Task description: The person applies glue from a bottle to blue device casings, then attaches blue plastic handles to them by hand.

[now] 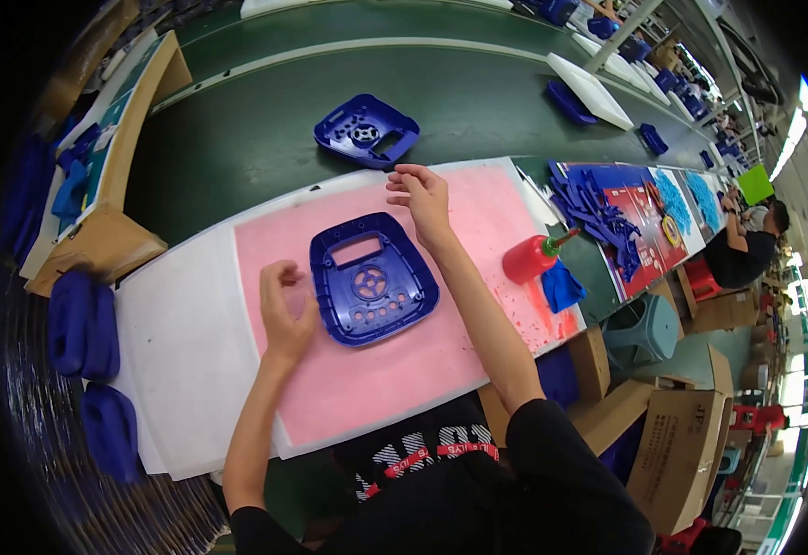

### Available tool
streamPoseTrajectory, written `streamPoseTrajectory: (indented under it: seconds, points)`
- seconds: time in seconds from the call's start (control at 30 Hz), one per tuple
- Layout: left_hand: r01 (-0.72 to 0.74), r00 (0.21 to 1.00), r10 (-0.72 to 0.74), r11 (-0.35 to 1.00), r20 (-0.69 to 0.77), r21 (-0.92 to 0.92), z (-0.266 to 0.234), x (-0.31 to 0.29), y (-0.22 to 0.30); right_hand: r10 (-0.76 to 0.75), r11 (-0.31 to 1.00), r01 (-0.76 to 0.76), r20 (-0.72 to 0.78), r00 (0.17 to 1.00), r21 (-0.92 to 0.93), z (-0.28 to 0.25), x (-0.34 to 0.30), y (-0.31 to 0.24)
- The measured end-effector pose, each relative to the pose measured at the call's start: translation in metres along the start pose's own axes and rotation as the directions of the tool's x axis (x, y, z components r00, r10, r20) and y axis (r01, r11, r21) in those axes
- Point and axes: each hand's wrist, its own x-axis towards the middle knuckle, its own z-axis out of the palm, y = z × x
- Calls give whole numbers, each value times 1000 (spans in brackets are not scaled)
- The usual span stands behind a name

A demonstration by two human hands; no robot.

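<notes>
A blue plastic housing (337,287) lies on the pink sheet (422,370) in front of me. Its inner side faces up, with a rectangular opening, a round spoked vent and a row of small holes. Just off its left edge is my left hand (285,310), fingers bent and apart, holding nothing. My right hand (420,196) is raised past the housing's far right corner, fingers loosely apart and nothing in them. Slightly beyond those fingertips, a second blue housing (348,120) sits on the green belt (228,139).
To the right stand a red bottle (526,260) and a blue cloth (563,289). Blue plastic strips (598,208) are heaped farther right, towards a seated person (741,250). Blue parts (85,324) lie at the left edge; a cardboard box (681,453) is at lower right.
</notes>
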Motion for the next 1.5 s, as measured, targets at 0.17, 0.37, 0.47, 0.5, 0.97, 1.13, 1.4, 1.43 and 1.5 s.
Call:
streamPoseTrajectory:
  seconds: [0.17,0.37,0.47,0.5,0.97,1.13,1.4,1.43,1.5]
  points:
    - [-220,965,180,953,191,209,2,12,9,-86,996,88,112,990,-14,-53,-86,-38]
    - [-109,936,80,992,342,65,4,10,10,96,600,-151,117,988,785,-128,-142,-23]
    - [-116,923,88,992,374,53,-1,6,-1,148,238,-286,256,955,928,-126,-149,-41]
    - [-146,901,119,989,416,34,-3,5,3,144,232,-284,256,956,930,-123,-150,-49]
    - [-287,851,220,955,477,73,-3,2,8,465,146,-141,58,883,979,-123,-103,-56]
    - [-358,901,282,913,329,196,5,-2,-2,203,739,-151,-2,979,657,-95,-124,-81]
    - [-441,876,389,885,285,147,6,-10,-10,-116,981,96,115,987,169,-27,-132,-82]
    - [-441,875,386,885,291,152,6,-11,-10,-184,982,189,193,964,-7,-25,-130,-77]
    - [-433,880,378,888,289,158,6,-11,-10,-263,917,330,282,923,-225,-11,-130,-71]
